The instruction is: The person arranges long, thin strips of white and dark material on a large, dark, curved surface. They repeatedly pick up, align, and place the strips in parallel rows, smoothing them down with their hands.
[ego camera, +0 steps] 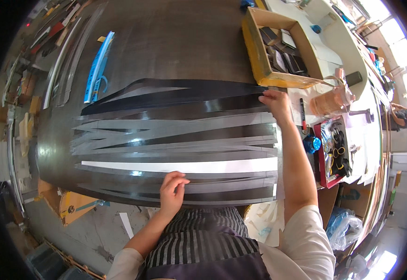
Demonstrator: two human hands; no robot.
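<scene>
My right hand (276,103) pinches the right end of long black strips (175,96), which fan out to the left across the dark tabletop (175,42). My left hand (173,191) hovers over the table's near edge, fingers loosely bent and apart, holding nothing. Just beyond it a long white strip (182,166) lies flat from left to right. Between the white strip and the black ones, several translucent grey strips (203,126) overlap and cross each other. More grey strips (224,186) lie nearer to me, partly behind my left hand.
At the far right stands a cardboard box (277,78) holding small dark pieces. A marker (302,113), a blue jar (311,144), a pink jug (329,99) and a red tray of scissors (318,150) are along the right side. Blue-wrapped lengths (97,70) lie at left.
</scene>
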